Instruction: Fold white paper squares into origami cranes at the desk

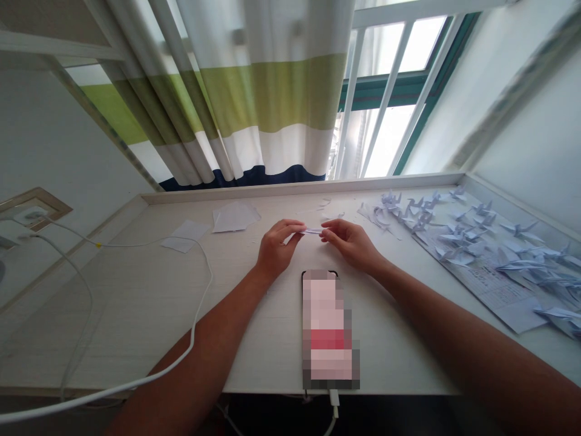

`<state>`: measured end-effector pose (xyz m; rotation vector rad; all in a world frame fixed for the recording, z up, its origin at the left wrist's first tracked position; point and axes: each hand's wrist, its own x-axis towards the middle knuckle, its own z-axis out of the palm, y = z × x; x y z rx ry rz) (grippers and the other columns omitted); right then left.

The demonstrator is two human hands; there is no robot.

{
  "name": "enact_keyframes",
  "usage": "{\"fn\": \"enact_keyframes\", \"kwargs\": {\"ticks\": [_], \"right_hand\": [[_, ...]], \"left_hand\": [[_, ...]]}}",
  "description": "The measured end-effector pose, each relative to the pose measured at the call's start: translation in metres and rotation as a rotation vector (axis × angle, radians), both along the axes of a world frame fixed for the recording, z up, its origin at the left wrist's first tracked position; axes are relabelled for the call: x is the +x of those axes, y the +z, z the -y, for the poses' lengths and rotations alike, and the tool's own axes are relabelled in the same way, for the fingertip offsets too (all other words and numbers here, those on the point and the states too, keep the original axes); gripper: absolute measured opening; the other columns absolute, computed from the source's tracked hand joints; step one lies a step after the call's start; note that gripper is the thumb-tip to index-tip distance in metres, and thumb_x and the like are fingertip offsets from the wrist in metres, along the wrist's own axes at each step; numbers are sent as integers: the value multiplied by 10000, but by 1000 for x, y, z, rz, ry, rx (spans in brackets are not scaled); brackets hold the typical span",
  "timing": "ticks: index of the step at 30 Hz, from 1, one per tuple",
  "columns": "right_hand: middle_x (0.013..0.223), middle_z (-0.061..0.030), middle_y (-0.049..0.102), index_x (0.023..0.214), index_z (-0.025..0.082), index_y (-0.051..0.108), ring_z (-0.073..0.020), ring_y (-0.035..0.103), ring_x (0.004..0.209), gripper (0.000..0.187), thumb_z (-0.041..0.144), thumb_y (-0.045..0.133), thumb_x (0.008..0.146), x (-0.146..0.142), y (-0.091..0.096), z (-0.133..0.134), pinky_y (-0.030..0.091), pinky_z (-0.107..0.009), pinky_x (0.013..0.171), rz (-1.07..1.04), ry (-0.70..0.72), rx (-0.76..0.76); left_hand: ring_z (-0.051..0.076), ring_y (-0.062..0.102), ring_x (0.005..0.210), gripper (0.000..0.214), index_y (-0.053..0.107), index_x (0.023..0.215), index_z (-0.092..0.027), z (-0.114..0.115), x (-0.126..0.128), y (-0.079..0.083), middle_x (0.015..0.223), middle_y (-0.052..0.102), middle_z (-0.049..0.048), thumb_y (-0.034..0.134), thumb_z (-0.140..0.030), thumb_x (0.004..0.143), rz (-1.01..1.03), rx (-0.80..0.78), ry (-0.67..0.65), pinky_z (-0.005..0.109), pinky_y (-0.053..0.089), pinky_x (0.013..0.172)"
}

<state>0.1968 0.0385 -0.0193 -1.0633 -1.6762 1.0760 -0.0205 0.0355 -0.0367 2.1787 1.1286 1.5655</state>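
Note:
A small folded piece of white paper (313, 231) spans the gap between my two hands, just above the white desk. My left hand (279, 245) pinches its left end between thumb and fingers. At the right end, my right hand (348, 242) grips it the same way. The fingers cover both ends, so the full shape of the folded paper is hidden. Directly below the hands on the desk lies a phone (327, 327), its screen blurred out, with a charging cable plugged into its near end.
White paper sheets (236, 217) and another sheet (185, 236) lie to the left. Paper scraps (333, 216) are behind my hands. Many folded paper cranes (472, 233) cover the right side, some on a printed sheet (503, 293). A white cable (204, 303) crosses over my left forearm.

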Motion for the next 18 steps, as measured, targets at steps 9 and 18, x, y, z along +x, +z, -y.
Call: {"fn": "enact_keyframes", "kwargs": {"ticks": [9, 18], "right_hand": [[1004, -49, 795, 1019, 218, 772, -202, 753, 914, 265, 409, 825, 843, -12, 15, 13, 598, -449, 969, -443, 110, -65], [1035, -63, 804, 1108, 227, 772, -207, 751, 931, 326, 379, 840, 828, -8, 14, 12, 608, -436, 915, -391, 125, -57]], "left_hand": [[219, 733, 1089, 316, 710, 1223, -241, 11, 8, 10, 1221, 747, 111, 682, -139, 926, -146, 399, -21, 363, 615, 920], [143, 694, 824, 394, 640, 1323, -228, 20, 20, 8, 1163, 747, 91, 702, -315, 943, 275, -195, -87, 309, 592, 811]]}}
